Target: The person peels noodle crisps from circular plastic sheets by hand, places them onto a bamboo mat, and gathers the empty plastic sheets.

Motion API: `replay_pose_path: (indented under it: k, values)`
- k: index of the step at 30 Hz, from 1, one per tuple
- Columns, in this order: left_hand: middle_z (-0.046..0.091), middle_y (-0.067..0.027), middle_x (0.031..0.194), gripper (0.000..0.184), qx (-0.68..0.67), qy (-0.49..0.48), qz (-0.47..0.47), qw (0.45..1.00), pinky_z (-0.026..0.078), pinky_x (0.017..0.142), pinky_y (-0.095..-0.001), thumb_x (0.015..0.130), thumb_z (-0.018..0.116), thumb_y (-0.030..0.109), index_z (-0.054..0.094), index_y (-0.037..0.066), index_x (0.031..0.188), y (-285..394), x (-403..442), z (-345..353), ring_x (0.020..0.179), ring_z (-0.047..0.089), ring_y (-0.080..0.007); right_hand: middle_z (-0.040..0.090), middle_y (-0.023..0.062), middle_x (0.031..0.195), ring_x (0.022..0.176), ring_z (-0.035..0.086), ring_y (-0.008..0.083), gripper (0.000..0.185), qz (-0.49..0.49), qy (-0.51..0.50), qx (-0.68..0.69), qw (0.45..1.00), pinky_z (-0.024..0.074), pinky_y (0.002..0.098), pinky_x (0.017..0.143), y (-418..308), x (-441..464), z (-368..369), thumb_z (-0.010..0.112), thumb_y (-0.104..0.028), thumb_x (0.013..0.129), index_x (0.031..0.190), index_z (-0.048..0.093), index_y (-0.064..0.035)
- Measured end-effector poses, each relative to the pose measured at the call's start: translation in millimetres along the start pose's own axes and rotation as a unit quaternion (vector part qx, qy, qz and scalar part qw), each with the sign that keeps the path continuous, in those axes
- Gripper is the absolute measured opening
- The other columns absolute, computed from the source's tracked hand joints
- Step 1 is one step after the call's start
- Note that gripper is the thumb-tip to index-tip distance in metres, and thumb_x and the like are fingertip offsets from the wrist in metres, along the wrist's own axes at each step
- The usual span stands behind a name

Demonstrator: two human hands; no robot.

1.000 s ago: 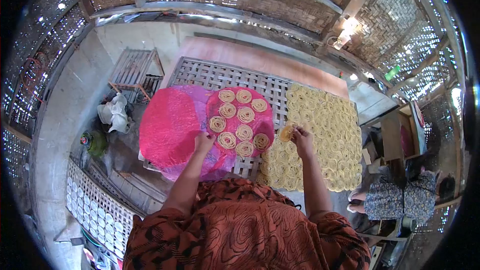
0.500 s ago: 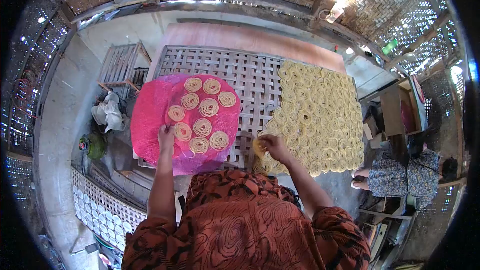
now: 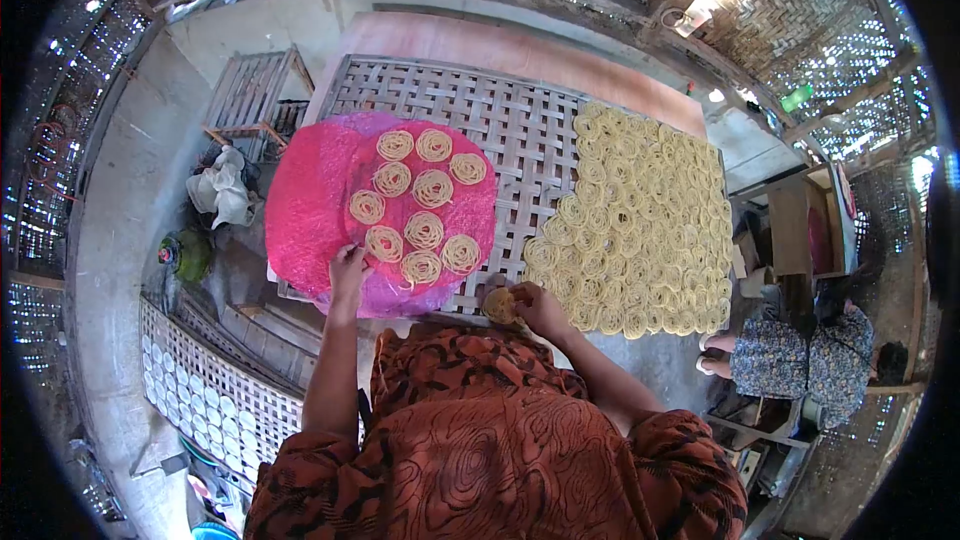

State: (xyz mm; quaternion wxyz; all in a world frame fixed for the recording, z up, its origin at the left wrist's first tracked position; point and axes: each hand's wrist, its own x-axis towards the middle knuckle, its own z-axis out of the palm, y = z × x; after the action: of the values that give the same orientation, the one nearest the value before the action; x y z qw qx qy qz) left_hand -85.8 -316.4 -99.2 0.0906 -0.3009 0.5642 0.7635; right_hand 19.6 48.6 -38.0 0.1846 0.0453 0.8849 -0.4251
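Note:
My right hand [image 3: 543, 310] pinches the edge of a round noodle nest [image 3: 498, 306] at the near edge of the woven bamboo rack [image 3: 520, 180]. Beside it, on the rack's right part, yellowish noodle nests [image 3: 640, 230] lie packed in close rows. My left hand [image 3: 347, 268] is over the near part of a bright pink cloth [image 3: 305, 200], its fingers drawn together; whatever is in them, if anything, is too small to make out. Several paler noodle nests [image 3: 433, 188] lie on this cloth, just beyond and right of my left hand.
A pinkish board [image 3: 450, 35] lies behind the rack. At left are a slatted wooden stand [image 3: 250, 100], a white bag [image 3: 222, 188] and a green gas cylinder [image 3: 187, 255]. Another person in patterned clothing [image 3: 800, 365] is at right, near an open wooden box [image 3: 800, 225].
My right hand has moved slightly left and toward me, and the nest it holds is now flatter over the rack's bare edge. My left hand stays by the pink cloth. The view has shifted.

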Motion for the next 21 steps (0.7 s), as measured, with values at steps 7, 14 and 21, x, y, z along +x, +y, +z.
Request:
replay_pose_path:
  k: [7, 14, 21]
  values:
    - [0.048, 0.0007, 0.077, 0.018, -0.007, -0.011, 0.026, 1.000, 0.051, 0.069, -0.0301, 0.086, 0.062, 0.013, 0.056, 0.004, 0.101, 7, -22, 7, 0.071, 0.049, -0.0089, 0.065, 0.0112, 0.093, 0.079, 0.062, 0.0169, 0.027, 0.050, -0.048, 0.342, 0.937, 0.0517, 0.0298, 0.071, 8, 5, 8, 0.061, -0.007, 0.083, 0.106, 0.058, 0.0061]
    - [0.051, 0.0001, 0.080, 0.013, -0.042, -0.033, 0.026, 0.998, 0.052, 0.070, -0.0293, 0.087, 0.061, 0.013, 0.056, 0.004, 0.096, 11, -36, 12, 0.070, 0.050, -0.0093, 0.063, 0.0202, 0.096, 0.074, 0.064, 0.0303, 0.020, -0.122, 0.003, -0.175, 0.977, 0.0515, 0.0357, 0.067, -6, 0, 3, 0.061, -0.014, 0.080, 0.094, 0.066, -0.0011]
    - [0.056, -0.0042, 0.087, 0.010, -0.070, -0.117, 0.053, 0.989, 0.053, 0.074, -0.0306, 0.090, 0.056, 0.009, 0.057, 0.003, 0.097, 24, -63, 49, 0.078, 0.057, -0.0137, 0.064, 0.0151, 0.093, 0.078, 0.065, 0.0216, 0.028, -0.203, 0.017, 0.091, 0.975, 0.0502, 0.0329, 0.073, -119, 81, 43, 0.064, -0.024, 0.084, 0.097, 0.063, -0.0003]
